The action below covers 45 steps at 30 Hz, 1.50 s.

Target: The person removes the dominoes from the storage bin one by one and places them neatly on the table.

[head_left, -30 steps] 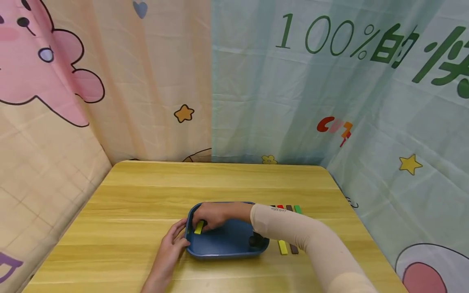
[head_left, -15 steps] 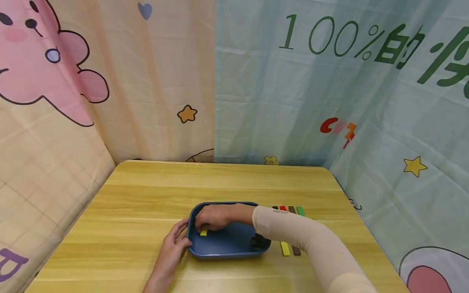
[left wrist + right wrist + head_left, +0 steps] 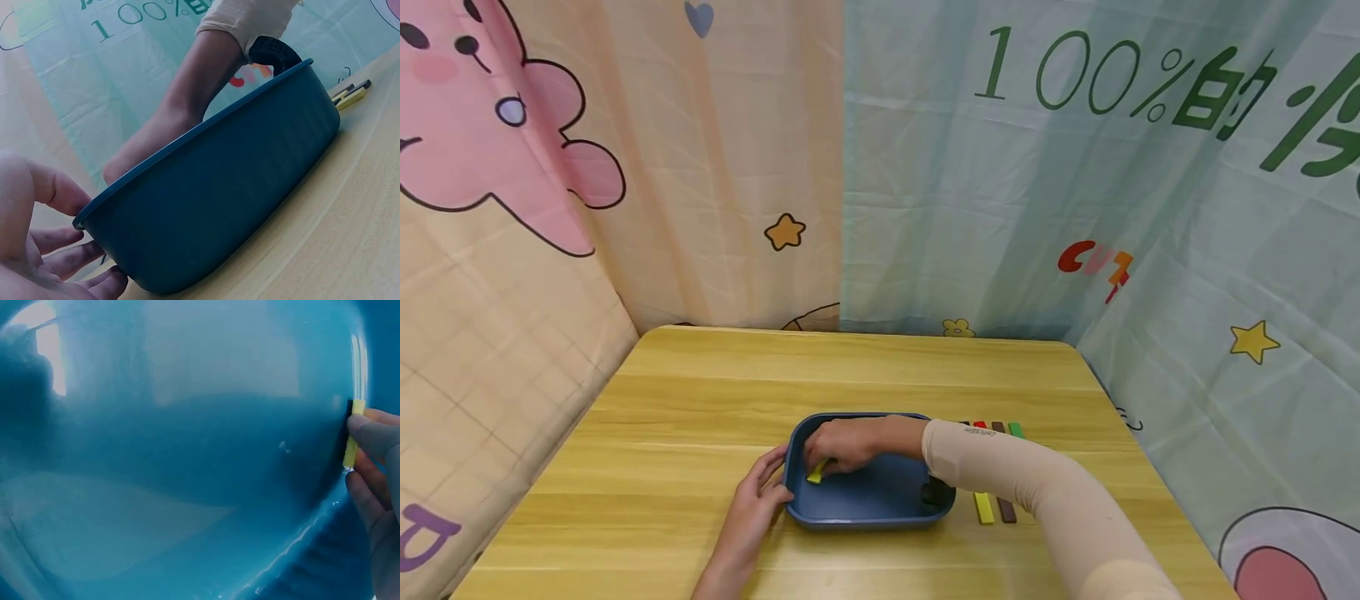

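A blue, shallow rectangular tray [image 3: 880,504] with rounded corners sits on the wooden table. Inside it, at the left end, my right hand [image 3: 842,442] pinches a small yellow block [image 3: 816,474] between thumb and fingers. The right wrist view shows this flat yellow block [image 3: 354,434] held low along the tray's inner wall. My left hand [image 3: 752,493] touches the tray's left end from outside. In the left wrist view, its fingertips [image 3: 103,284] rest on the outer wall [image 3: 206,200] and at the rim.
Right of the tray lie several flat strips, among them a yellow strip [image 3: 983,507], a brown strip [image 3: 1007,510], a red strip [image 3: 980,425] and a green strip [image 3: 1016,429]. My right sleeve [image 3: 1037,475] partly covers them. A printed curtain [image 3: 955,208] hangs behind the table [image 3: 700,417].
My right hand has shifted slightly right inside the tray and the yellow block has tilted in its fingers. The left hand stays at the tray's end.
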Each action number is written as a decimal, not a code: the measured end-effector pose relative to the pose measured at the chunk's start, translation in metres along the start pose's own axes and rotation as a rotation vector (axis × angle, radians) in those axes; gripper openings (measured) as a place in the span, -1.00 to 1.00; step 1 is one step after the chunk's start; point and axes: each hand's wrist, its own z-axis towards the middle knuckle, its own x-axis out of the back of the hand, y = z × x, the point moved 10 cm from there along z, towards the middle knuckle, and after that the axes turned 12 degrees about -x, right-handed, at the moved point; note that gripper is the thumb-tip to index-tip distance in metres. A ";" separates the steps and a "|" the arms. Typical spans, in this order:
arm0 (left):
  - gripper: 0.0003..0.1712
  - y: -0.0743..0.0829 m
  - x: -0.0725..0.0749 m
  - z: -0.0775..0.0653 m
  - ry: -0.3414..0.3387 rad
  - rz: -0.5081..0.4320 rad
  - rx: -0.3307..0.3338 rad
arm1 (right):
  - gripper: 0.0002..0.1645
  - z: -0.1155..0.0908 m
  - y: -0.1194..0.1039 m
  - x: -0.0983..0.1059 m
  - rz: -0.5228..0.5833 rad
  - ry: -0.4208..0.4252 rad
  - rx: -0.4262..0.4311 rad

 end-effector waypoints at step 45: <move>-0.21 0.000 0.001 -0.001 0.054 0.012 -0.015 | -0.86 -0.095 0.039 0.039 0.476 0.298 -0.535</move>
